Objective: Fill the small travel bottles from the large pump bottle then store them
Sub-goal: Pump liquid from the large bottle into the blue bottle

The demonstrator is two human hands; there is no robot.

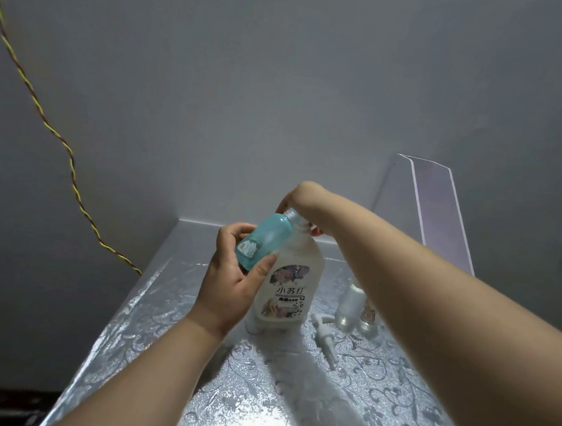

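1. The left hand (235, 276) grips the teal travel bottle (264, 241) around its lower body. The thumb lies across the front near the base and the fingers curl round the far side.
2. The teal travel bottle is held in the air and tilted, with its clear neck pointing up and to the right. A small white sticker shows near its base.
3. The neck reaches the top of the large bottle (287, 286), which stands upright on the table (260, 394) just behind the left hand. This bottle is a translucent white one with a flowered label.
4. The right hand (302, 201) reaches in from the right with its fingers curled down over the spot where the two bottles meet. I cannot tell which of the two it grips, or whether it grips at all.
5. The pump head (324, 339) lies on its side on the table, just to the right of the large bottle's base and off the bottle.
6. Two clear small bottles (349, 307) stand near it, partly hidden by the right forearm.
7. The table wears a silvery flower-patterned cover.
8. A clear stand (439, 210) leans at the back right by the wall (282, 80), and a twisted cord (61, 144) — yellow and red — runs down the wall on the left.
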